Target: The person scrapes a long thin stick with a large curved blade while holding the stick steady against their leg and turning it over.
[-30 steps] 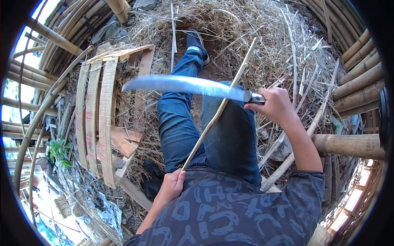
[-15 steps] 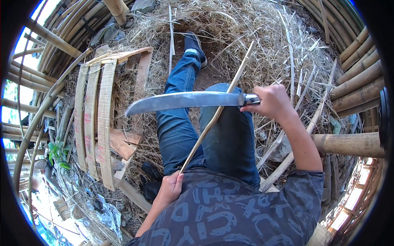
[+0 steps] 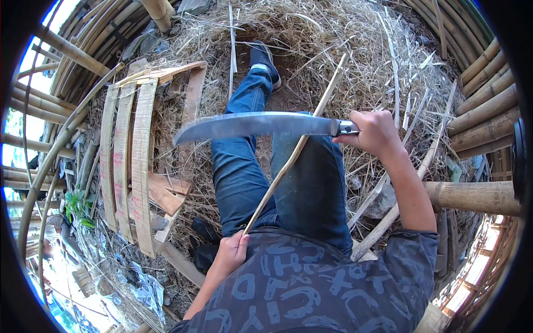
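My left hand (image 3: 232,249) is closed around the lower end of a thin wooden stick (image 3: 276,180), close to my waist. The stick slants away up and to the right, passing over my right thigh. My right hand (image 3: 377,132) grips the handle of a machete (image 3: 252,125) with a long, slightly curved blade. That blade points left and lies across the upper part of the stick, above my knees. Whether its edge touches the wood I cannot tell.
Left of my legs lies a pallet of wooden slats (image 3: 145,166). Dry straw (image 3: 338,33) covers the ground ahead. Bamboo poles (image 3: 488,108) form the right wall, and one thick pole (image 3: 472,197) juts in near my right elbow. A grey stone (image 3: 381,202) sits beside my right thigh.
The machete and my right hand have shifted slightly up and to the right along the stick. My left hand stays at the stick's lower end.
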Motion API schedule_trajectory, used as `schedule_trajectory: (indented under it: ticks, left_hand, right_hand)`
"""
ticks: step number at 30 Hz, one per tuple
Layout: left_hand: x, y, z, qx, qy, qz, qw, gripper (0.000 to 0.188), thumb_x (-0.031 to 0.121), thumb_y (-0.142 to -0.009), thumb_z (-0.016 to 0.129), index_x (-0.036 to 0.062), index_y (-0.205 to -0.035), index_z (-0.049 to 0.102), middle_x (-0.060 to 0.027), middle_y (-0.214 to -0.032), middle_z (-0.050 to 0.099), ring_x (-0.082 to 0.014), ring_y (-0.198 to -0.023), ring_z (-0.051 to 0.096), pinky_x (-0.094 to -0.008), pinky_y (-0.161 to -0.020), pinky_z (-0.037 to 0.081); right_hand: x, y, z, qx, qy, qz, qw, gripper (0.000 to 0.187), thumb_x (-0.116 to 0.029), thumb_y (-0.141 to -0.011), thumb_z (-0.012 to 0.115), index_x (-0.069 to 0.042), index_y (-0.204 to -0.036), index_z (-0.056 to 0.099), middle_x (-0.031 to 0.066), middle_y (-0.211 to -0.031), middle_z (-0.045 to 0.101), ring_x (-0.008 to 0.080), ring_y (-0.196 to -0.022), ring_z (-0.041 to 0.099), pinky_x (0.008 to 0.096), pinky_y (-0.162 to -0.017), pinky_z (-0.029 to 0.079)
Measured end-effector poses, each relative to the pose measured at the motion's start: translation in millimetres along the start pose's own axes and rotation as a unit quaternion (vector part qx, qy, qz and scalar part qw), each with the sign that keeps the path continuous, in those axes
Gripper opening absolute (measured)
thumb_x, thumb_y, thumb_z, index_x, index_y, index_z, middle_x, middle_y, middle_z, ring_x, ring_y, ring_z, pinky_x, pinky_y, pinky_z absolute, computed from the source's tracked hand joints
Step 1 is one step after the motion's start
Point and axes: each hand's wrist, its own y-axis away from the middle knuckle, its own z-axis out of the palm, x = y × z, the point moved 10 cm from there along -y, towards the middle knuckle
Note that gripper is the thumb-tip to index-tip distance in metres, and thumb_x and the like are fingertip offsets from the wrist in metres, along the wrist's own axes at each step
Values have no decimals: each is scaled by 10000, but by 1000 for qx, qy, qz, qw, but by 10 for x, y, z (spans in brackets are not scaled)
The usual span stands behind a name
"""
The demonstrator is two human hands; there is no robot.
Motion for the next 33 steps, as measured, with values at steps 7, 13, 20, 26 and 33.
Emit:
schedule_trajectory:
  ticks: [7,13,20,26,33]
  left_hand:
    - [74,19,-54,8,10,18,1000,238,161,-960,477,-10,-798,516,-152,-548,424,-294,-454,438,-343,-475,387]
    - [37,-30,-10,-2,-7,11,1000,231,153,-958,475,-8,-796,510,-171,-547,424,-309,-447,421,-354,-469,385]
    - [9,48,-18,7,-18,11,1000,216,151,-955,480,-5,-813,530,-160,-542,405,-285,-441,422,-334,-466,380]
    - [-142,-4,43,-7,28,-14,999,227,156,-959,477,-13,-816,524,-132,-544,377,-167,-467,361,-315,-469,371]
    - [-233,-143,161,-119,163,-56,978,318,218,-986,434,37,-735,514,43,-626,422,-67,-583,374,-227,-551,340]
  right_hand:
    - [1345,121,131,-23,-56,207,976,644,-718,-774,511,-96,-607,535,22,-497,534,147,-414,525,306,-435,437]
    - [221,92,-58,76,-22,52,995,568,-647,-730,640,-101,-603,548,50,-504,567,178,-429,573,319,-448,467]
    - [1357,147,-24,49,-40,222,973,501,-549,-803,644,-89,-615,582,14,-511,571,115,-416,529,261,-397,409]
    - [1915,1038,590,23,-250,486,837,569,-650,-822,546,-128,-604,487,-43,-476,443,69,-366,394,210,-360,310]
    - [328,2035,2001,142,-586,583,545,578,-622,-871,501,-92,-640,494,-11,-477,451,86,-359,415,227,-357,322]
